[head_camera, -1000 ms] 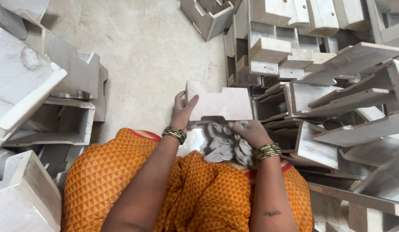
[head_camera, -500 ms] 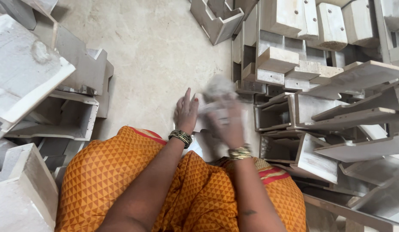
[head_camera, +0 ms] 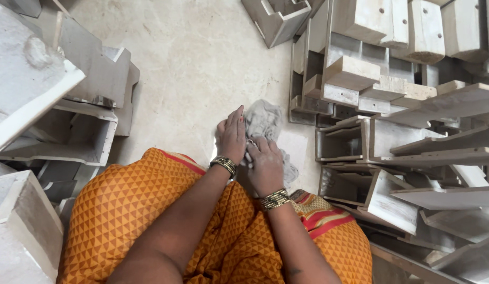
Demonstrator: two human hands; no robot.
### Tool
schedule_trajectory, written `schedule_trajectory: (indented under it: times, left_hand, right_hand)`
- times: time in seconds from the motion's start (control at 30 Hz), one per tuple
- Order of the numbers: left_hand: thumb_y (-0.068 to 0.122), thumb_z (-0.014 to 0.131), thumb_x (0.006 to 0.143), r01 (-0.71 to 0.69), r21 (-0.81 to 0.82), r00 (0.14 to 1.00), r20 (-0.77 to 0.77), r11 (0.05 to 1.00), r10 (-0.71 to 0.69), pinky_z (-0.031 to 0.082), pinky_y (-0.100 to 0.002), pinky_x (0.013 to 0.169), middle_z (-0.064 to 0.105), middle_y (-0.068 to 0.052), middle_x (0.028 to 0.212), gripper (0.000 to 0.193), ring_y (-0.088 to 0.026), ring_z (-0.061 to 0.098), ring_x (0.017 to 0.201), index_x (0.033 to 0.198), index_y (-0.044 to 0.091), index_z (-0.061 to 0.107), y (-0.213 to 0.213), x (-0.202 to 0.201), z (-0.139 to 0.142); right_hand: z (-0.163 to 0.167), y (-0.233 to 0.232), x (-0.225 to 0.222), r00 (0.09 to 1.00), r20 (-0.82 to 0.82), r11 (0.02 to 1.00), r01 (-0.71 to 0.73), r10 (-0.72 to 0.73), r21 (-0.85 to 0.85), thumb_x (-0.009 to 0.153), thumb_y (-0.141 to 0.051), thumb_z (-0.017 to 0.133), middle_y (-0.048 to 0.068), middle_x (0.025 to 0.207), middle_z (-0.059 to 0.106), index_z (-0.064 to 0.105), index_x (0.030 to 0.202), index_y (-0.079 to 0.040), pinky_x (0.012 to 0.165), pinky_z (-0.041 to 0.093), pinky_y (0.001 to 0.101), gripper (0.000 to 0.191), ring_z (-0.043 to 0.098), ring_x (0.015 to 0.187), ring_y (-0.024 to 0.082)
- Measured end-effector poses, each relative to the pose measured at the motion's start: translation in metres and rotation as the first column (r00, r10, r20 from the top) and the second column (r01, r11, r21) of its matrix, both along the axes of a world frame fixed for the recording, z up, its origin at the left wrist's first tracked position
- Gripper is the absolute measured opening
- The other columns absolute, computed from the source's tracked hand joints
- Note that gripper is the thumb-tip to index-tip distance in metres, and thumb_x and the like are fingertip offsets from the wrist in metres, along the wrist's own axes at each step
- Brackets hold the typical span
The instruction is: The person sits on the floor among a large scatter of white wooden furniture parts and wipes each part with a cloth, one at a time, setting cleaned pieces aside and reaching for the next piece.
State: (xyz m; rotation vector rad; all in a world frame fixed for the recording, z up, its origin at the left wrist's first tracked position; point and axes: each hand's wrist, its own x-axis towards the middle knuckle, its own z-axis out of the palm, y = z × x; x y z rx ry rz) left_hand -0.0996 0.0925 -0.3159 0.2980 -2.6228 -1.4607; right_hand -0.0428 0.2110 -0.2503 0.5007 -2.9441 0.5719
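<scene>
I see both hands on the grey rag (head_camera: 263, 120): left hand (head_camera: 232, 135) flat, right hand (head_camera: 265, 167) gripping (wiping step, I'd say); shelves beside.

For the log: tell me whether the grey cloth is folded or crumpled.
Crumpled: the grey cloth bunches in irregular folds under the left hand and right hand.

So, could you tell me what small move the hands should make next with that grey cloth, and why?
Probably draw the grey cloth back toward the lap. Both the left hand and the right hand already rest on it, bunched over the pale piece on the floor, so a short wiping pull seems the natural follow-on.
</scene>
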Motion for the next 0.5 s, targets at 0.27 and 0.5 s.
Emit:
schedule_trajectory:
  times: [0.27, 0.5]
  left_hand:
    - [0.031, 0.051, 0.102, 0.061, -0.187, 0.986, 0.163, 0.980, -0.030, 0.032, -0.052, 0.113, 0.048, 0.007, 0.148, 0.050, -0.025, 0.045, 0.128, 0.150, 0.023, 0.040, 0.007, 0.008, 0.020]
    - [0.030, 0.051, 0.102, 0.054, -0.152, 0.986, 0.165, 0.987, -0.029, 0.029, -0.054, 0.112, 0.045, 0.002, 0.150, 0.050, -0.028, 0.043, 0.128, 0.149, 0.020, 0.039, 0.008, 0.009, 0.017]
  right_hand:
    - [-0.006, 0.060, -0.023, 0.876, -0.015, 0.856, 0.475, -0.483, 0.205, 0.069, -0.005, 0.077, 0.004, 0.122, 0.059, 0.071, 0.105, -0.021, 0.084, 0.047, 0.0500, 0.040, 0.058, 0.108, 0.031]
    - [-0.002, 0.035, -0.021, 0.932, -0.104, 0.929, 0.357, -0.348, 0.098, 0.068, -0.007, 0.078, 0.016, 0.116, 0.056, 0.067, 0.111, -0.010, 0.081, 0.048, 0.0500, 0.045, 0.057, 0.095, 0.035]
